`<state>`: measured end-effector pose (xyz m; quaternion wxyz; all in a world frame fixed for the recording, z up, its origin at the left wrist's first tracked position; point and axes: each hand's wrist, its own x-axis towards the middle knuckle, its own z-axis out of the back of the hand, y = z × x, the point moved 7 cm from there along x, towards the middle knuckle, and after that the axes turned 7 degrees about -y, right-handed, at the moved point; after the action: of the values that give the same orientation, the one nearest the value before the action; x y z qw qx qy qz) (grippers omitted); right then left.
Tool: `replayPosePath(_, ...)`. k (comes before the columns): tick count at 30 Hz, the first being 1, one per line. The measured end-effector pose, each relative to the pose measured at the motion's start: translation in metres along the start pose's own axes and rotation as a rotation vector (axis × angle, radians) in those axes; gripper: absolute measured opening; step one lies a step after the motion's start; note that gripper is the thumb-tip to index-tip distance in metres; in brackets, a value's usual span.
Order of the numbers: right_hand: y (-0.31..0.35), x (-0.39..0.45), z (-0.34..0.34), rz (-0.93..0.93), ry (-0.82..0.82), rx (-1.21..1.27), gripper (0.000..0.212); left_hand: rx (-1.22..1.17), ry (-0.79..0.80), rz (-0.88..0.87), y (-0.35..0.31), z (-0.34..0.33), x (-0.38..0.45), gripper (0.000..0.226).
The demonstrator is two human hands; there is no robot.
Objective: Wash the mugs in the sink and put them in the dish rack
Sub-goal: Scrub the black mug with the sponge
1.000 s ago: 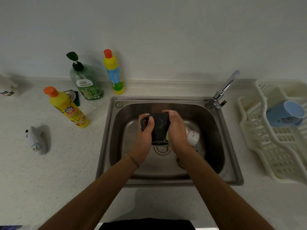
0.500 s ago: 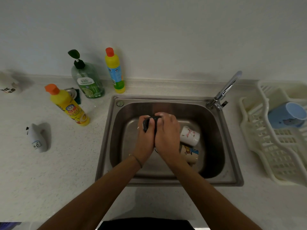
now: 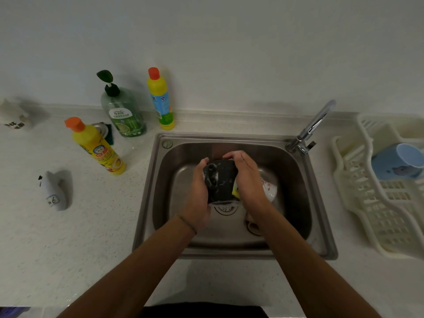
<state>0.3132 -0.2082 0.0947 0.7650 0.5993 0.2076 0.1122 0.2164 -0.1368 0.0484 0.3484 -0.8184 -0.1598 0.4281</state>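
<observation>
Above the sink [image 3: 321, 226], a soapy black mug [image 3: 221, 180] is held by the left hand [image 3: 199, 191], fingers curled round its side. A yellow sponge [image 3: 235, 191], apparently, is pressed against it by the right hand [image 3: 249, 177]. White mugs [image 3: 269, 189] lie beneath; a blue mug [image 3: 399, 161] rests in the dish rack [image 3: 367, 203].

Faucet [image 3: 314, 126] stands between sink [image 3: 229, 253], rack [image 3: 367, 203].

Four mugs show: a black mug [image 3: 220, 180], a white mug [image 3: 269, 189] at three o'clock, a third mug [image 3: 252, 226] at five, and a blue mug [image 3: 398, 161] racked; three bottles stand at ten o'clock.
</observation>
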Motion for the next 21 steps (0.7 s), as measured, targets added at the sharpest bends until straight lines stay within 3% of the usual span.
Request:
replayPosePath(3,0.007,-0.001,-0.004,0.140,0.009,-0.060,0.031,0.005,0.052,0.084,0.012,-0.003,0.000,0.056)
replayPosePath(7,0.010,-0.016,-0.018,0.400,0.017,-0.366,0.035,-0.002,0.021,0.084,0.014,0.004,0.007,0.052)
replayPosePath(10,0.011,-0.031,-0.025,0.466,0.023,-0.513,0.050,0.010,0.006,0.091,0.016,0.008,0.011,0.055)
replayPosePath(14,0.003,-0.043,-0.035,0.539,0.062,-0.684,0.052,-0.014,0.005,0.076,0.022,0.012,0.016,0.057)
replayPosePath(21,0.009,-0.012,-0.016,0.283,0.047,-0.352,0.046,0.100,-0.046,0.030,0.015,0.004,0.012,0.053)
